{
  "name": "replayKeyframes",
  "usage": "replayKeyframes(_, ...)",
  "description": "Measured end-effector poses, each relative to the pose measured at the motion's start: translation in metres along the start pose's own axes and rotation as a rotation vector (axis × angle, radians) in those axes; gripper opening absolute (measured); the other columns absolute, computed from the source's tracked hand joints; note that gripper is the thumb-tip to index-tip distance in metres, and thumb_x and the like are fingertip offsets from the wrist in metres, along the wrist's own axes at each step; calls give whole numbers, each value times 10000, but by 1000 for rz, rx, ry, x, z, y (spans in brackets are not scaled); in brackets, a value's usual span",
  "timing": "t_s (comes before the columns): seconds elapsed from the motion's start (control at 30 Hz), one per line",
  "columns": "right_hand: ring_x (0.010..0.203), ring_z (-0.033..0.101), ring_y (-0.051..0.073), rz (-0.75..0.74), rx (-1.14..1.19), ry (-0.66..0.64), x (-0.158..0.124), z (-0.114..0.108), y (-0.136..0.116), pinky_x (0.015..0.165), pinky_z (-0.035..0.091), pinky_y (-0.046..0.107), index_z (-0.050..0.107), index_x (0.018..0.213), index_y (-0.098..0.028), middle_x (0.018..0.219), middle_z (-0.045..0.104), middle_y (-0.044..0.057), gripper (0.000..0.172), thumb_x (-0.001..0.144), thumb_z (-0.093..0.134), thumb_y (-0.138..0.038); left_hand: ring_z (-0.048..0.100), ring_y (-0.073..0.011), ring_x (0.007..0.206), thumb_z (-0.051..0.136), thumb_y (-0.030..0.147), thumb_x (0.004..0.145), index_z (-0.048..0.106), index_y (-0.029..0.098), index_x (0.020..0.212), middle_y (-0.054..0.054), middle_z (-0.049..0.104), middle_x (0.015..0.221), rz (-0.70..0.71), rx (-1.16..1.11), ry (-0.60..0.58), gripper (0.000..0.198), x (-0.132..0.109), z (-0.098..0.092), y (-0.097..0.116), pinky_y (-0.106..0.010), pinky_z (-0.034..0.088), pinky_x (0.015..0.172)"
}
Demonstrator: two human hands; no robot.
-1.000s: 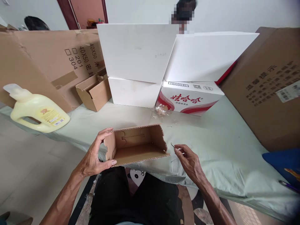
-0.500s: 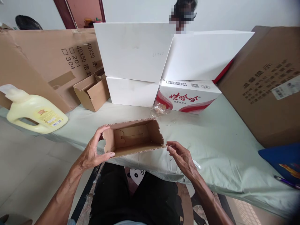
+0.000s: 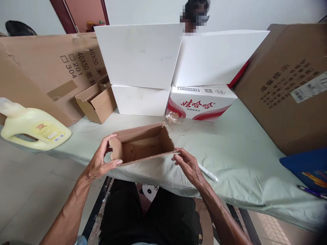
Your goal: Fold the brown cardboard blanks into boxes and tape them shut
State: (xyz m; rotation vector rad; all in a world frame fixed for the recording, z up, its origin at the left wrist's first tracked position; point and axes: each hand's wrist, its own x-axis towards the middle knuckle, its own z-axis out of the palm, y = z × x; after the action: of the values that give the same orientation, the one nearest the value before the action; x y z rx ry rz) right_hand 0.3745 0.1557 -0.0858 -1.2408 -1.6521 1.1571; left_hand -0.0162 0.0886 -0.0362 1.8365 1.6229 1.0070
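A small brown cardboard box point(image 3: 143, 159), open at the top, is held tilted over the front of the cloth-covered table. My left hand point(image 3: 100, 161) grips its left end, thumb on the near wall and fingers on the far side. At the right near corner, my right hand point(image 3: 187, 166) has its fingertips against the edge, the thumb just below. Partly behind my right wrist lies a slim white tool point(image 3: 208, 173), its kind unclear. The inside of the box shows a bottom of interlocked flaps.
Another small cardboard box point(image 3: 98, 102) stands at the back left beside white cartons point(image 3: 138, 56) and a red-and-white carton point(image 3: 200, 107). A yellow detergent bottle point(image 3: 38, 129) is at left. Large brown cartons flank both sides. A blue item point(image 3: 306, 170) and a pen point(image 3: 311, 192) lie right; a person is behind.
The box has tipped, so more of its near outer wall shows, and my right fingers have shifted at its corner. More of the white tool is visible. The whole view has shifted slightly.
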Motion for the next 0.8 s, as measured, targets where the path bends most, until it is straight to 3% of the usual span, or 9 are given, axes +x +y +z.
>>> replayKeyframes(0.13, 817, 699, 244, -14, 9, -33, 4, 4, -9, 756, 599, 386, 749, 1295, -252, 904, 751, 54, 660, 980, 613, -817, 602, -299, 1126, 797, 570, 865, 375, 302, 1639, -110, 574, 1402, -44, -117, 12, 921, -6, 2, -3, -553, 528, 1109)
replayKeyframes(0.33, 875, 773, 295, 36, 49, -83, -1, -5, -9, 855, 660, 453, 744, 1331, -240, 995, 816, 103, 711, 969, 610, -837, 500, -426, 1469, 850, 632, 808, 403, 279, 1604, -172, 466, 1636, -5, -303, 1, 979, -16, 10, 1, -553, 466, 1175)
replayKeyframes(0.57, 1075, 798, 399, 93, 110, -96, -4, -20, 18, 853, 710, 502, 780, 1348, -267, 1233, 811, 175, 685, 971, 603, -811, 329, -444, 1661, 910, 694, 771, 387, 326, 1652, -156, 409, 1762, -68, -554, 89, 1089, -29, 26, 10, -506, 408, 1243)
replayKeyframes(0.7, 1061, 792, 404, 120, 165, -81, -4, -21, 29, 825, 720, 518, 799, 1327, -291, 1311, 790, 171, 700, 935, 609, -839, 330, -418, 1670, 748, 806, 884, 535, 296, 1619, -129, 492, 1738, -74, -655, 90, 919, -32, 34, 9, -473, 408, 1272)
replayKeyframes(0.8, 992, 793, 381, 157, 201, -63, -6, -20, 27, 808, 725, 509, 822, 1269, -297, 1237, 805, 152, 689, 917, 616, -853, 411, -398, 1633, 555, 783, 1021, 619, 268, 1567, -120, 552, 1700, -199, -744, 139, 753, -34, 45, 6, -466, 437, 1252)
